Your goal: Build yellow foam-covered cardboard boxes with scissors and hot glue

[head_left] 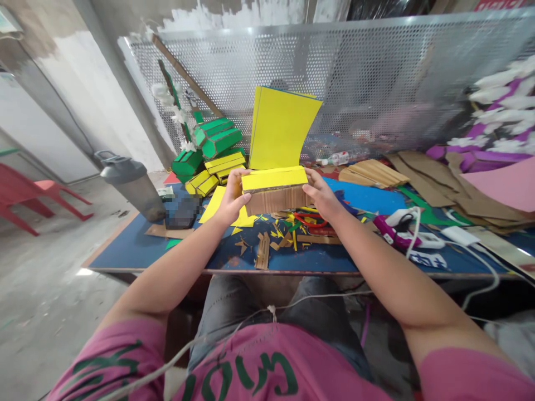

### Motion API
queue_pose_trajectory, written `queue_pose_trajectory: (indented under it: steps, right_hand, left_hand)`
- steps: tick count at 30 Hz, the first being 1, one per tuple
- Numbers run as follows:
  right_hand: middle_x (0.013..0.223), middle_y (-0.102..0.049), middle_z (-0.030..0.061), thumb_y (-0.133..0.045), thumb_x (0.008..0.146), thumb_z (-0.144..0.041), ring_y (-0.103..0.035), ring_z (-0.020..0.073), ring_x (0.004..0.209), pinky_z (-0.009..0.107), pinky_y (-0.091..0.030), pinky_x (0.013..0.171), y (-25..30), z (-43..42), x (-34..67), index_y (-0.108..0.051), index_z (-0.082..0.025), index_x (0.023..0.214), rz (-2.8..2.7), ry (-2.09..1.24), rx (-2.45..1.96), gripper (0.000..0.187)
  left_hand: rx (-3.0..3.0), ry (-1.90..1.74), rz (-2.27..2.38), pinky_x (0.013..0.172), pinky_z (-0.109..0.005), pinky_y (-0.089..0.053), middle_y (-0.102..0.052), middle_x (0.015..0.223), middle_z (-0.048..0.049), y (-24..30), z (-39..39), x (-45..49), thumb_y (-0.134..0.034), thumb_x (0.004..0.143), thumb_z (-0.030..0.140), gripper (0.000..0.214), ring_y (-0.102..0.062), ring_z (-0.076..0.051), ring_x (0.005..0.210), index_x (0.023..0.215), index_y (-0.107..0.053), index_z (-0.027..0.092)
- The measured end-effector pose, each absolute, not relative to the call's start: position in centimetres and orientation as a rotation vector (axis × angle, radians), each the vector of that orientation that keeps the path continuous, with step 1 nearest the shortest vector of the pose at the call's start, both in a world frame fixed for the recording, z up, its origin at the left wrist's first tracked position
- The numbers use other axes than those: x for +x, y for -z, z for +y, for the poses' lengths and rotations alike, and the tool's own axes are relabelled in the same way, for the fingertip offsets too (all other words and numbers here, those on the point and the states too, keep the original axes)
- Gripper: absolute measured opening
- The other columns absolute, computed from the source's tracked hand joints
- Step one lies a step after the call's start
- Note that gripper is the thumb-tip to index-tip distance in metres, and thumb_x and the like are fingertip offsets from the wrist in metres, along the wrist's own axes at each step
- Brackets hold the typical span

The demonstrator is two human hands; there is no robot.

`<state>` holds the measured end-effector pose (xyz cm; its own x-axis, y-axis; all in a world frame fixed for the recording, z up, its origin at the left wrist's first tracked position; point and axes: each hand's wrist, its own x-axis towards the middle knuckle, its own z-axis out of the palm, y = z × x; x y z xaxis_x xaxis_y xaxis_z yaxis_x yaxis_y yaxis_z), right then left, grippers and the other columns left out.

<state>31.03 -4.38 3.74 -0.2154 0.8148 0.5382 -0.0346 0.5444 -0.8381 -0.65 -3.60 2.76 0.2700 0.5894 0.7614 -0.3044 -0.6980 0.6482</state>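
Observation:
I hold a cardboard block [276,199] above the blue table [137,245], its top face covered by a yellow sheet [281,131] that bends upward behind it. My left hand [230,199] grips the block's left end, fingers curled over the yellow top. My right hand [321,196] grips the right end the same way. Under the block lie red-handled scissors [310,219] among yellow and cardboard scraps [267,242].
Green and yellow covered blocks [211,156] are stacked at the back left. A grey shaker bottle [132,186] stands at the left edge. Cardboard sheets [422,178], blue paper [365,196], a purple glue gun [397,228] with white cables, and a perforated metal panel [376,78] lie around. Red chairs [29,195] stand on the floor.

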Motion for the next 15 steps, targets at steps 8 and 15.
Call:
queue_pose_trajectory:
  steps: [8, 15]
  right_hand:
    - [0.161, -0.073, 0.0070, -0.086, 0.089, -0.068, -0.069, 0.0406, 0.149, 0.062, -0.057, 0.128, -4.10, -4.76, 31.25, -0.067, -0.037, 0.151, -1.604, -0.838, -0.752, 0.071]
    - [0.157, -0.073, 0.0091, -0.084, 0.091, -0.059, -0.075, 0.0361, 0.132, 0.061, -0.057, 0.127, -3.71, -4.59, 31.29, -0.066, -0.036, 0.146, -1.571, -0.822, -0.770, 0.062]
  left_hand:
    - [1.765, -1.461, 0.252, 0.130, -0.054, -0.047, -0.063, 0.152, -0.0087, -3.19, -4.12, -0.47, -0.084, 0.096, 0.056, 0.061, -0.062, -0.036, 0.149, 0.146, -0.056, 0.035]
    - [1.834, -1.414, 0.283, 0.138, -0.062, -0.041, -0.059, 0.163, -0.0119, -3.26, -4.28, -0.65, -0.082, 0.099, 0.056, 0.068, -0.057, -0.040, 0.158, 0.155, -0.050, 0.035]
